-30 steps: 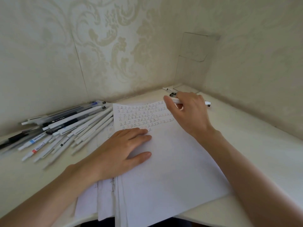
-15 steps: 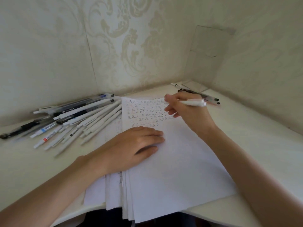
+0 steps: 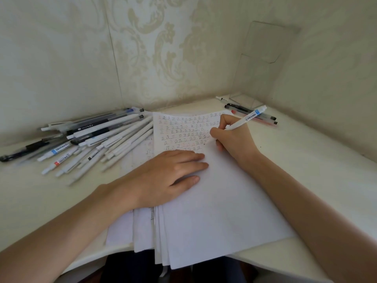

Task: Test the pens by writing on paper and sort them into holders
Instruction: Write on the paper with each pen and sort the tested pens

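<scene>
My right hand point(image 3: 232, 137) grips a white pen point(image 3: 247, 117) with a blue band, its tip down on the top sheet of paper point(image 3: 214, 197) at the end of a row of written characters point(image 3: 183, 131). Flat on the same sheet, just below the writing, my left hand point(image 3: 169, 176) presses with straight fingers. A pile of several white, black and clear pens point(image 3: 91, 137) lies on the desk to the left of the paper. A few pens point(image 3: 251, 113) lie at the back right, next to a clear acrylic holder point(image 3: 263, 64) in the corner.
The paper is a stack of several sheets hanging over the front edge of the white desk point(image 3: 318, 160). Patterned walls point(image 3: 155, 48) close the desk in at the back and right.
My right hand has picked a white pen up from the back right, brought it over the paper and turned it into a writing grip with its tip on the sheet. The left hand stays put.
</scene>
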### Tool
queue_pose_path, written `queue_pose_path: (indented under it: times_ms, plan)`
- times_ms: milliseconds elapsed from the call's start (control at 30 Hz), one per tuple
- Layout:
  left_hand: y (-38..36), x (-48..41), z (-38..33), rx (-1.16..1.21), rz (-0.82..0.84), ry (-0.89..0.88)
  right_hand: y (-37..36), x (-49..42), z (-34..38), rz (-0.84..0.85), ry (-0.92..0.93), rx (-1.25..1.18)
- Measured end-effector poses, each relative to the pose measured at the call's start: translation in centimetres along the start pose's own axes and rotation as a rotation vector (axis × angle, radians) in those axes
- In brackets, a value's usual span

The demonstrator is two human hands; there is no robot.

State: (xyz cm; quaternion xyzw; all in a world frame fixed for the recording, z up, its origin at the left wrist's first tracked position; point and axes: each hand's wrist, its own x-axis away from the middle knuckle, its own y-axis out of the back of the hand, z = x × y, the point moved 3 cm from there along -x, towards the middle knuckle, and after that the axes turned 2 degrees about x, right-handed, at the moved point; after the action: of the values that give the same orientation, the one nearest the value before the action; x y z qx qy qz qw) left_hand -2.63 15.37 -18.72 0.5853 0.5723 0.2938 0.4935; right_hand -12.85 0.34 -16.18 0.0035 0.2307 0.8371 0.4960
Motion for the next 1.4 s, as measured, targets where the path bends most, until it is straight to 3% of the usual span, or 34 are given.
queue_pose_path:
  times_ms: [1033,1133,1233,1400]
  plan:
    - [0.0,0.0,0.2,-0.003,-0.003,-0.01,-0.2,0.3,0.0,0.052,0.019,0.043]
    - [0.3,0.1,0.2,-0.025,-0.061,-0.016,0.1,0.3,0.0,-0.003,0.025,0.02]
    - [1.4,-0.1,0.2,-0.058,-0.233,-0.02,0.2,0.7,0.2,0.037,0.048,-0.036]
    - [2.8,0.3,1.0,0.02,-0.429,0.141,0.0,0.5,0.6,0.092,0.235,0.099]
